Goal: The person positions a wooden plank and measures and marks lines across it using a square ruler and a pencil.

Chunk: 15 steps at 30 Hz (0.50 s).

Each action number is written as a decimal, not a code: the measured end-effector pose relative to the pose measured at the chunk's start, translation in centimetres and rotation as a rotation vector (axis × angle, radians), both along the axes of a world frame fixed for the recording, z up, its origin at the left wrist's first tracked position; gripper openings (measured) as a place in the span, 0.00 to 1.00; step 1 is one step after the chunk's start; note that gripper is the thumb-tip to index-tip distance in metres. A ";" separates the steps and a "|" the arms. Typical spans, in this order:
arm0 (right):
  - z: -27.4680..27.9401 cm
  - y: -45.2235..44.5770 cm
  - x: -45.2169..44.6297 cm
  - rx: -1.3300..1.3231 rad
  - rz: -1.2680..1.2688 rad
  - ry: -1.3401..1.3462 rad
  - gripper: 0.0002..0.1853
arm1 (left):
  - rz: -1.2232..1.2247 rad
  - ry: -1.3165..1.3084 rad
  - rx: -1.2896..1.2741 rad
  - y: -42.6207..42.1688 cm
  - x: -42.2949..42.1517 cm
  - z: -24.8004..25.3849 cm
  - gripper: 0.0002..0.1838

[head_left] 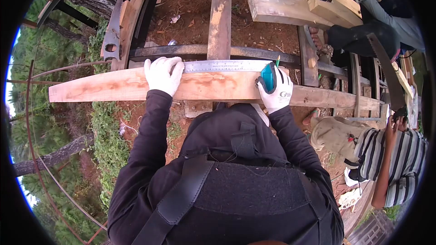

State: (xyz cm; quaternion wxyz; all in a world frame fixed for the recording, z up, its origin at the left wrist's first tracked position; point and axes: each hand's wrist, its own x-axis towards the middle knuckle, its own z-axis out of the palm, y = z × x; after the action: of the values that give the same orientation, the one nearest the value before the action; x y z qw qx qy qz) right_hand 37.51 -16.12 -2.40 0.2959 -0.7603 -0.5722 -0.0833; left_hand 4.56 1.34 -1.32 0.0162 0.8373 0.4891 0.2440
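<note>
A long wooden plank (218, 86) lies crosswise in front of me. Along its far edge runs the silver ruled blade (222, 66) of a try square, whose teal handle (269, 78) crosses the plank near the right. My left hand (164, 75), in a white glove, is closed over the plank's far edge at the blade's left end; its fingertips are partly hidden. White-gloved too, with dark fingertips, my right hand (277, 88) grips the teal handle. A green pencil (278, 60) sticks up from behind its fingers.
A handsaw (112, 36) hangs at the upper left near a timber frame (220, 13). Cut beams (290, 10) rest at the upper right. To the right, one person in a striped shirt (390, 154) holds another handsaw (386, 66); another person sits above.
</note>
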 end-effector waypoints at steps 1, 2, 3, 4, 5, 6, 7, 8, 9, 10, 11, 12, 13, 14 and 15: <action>0.0 0.0 -0.1 -0.003 0.000 0.012 0.40 | -0.001 0.013 -0.009 -0.1 0.0 0.2 0.11; 0.1 0.2 -0.2 -0.004 0.001 0.026 0.40 | 0.000 0.012 -0.010 0.1 0.1 0.1 0.11; 0.2 0.4 -0.4 -0.006 0.002 0.025 0.40 | 0.001 -0.007 0.015 0.2 0.2 -0.1 0.10; 0.4 0.5 -0.7 -0.014 0.015 0.052 0.40 | 0.001 -0.024 0.037 0.1 0.1 -0.3 0.09; 0.5 0.5 -1.0 -0.022 0.028 0.079 0.40 | 0.001 -0.022 0.031 0.1 0.1 -0.3 0.09; 0.4 0.5 -1.0 -0.027 0.029 0.081 0.40 | 0.003 -0.018 0.018 0.1 0.2 -0.1 0.09; 0.2 0.6 -1.0 -0.019 0.022 0.106 0.40 | 0.006 -0.014 0.007 0.2 0.2 0.0 0.08; 0.3 0.7 -1.1 -0.010 0.016 0.131 0.41 | 0.009 -0.014 0.006 0.2 0.1 0.0 0.08; 0.2 0.7 -0.9 -0.023 0.031 0.146 0.42 | 0.011 -0.030 0.016 0.2 0.1 -0.2 0.08; 0.2 0.8 -0.8 -0.024 0.033 0.146 0.42 | 0.011 -0.047 0.026 0.2 0.2 -0.3 0.08; 0.2 0.9 -0.7 -0.044 0.030 0.154 0.42 | 0.012 -0.047 0.025 0.2 0.2 -0.2 0.08; 0.2 0.9 -0.7 -0.063 0.027 0.161 0.42 | 0.019 -0.038 0.009 0.2 0.2 -0.1 0.09; 0.2 1.0 -0.6 -0.065 0.028 0.159 0.42 | 0.027 -0.030 -0.007 0.2 0.3 0.0 0.09; 0.3 1.1 -0.5 -0.058 0.034 0.163 0.42 | 0.030 -0.032 -0.008 0.3 0.3 -0.1 0.09; 0.4 1.2 -0.5 -0.052 0.042 0.168 0.42 | 0.022 -0.046 -0.017 0.4 0.2 0.0 0.09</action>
State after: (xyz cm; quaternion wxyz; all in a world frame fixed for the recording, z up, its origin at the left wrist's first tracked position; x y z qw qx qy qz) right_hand 37.00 -14.90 -1.99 0.3247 -0.7600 -0.5630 0.0018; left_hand 4.79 1.73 -1.28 0.0318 0.8259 0.4997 0.2593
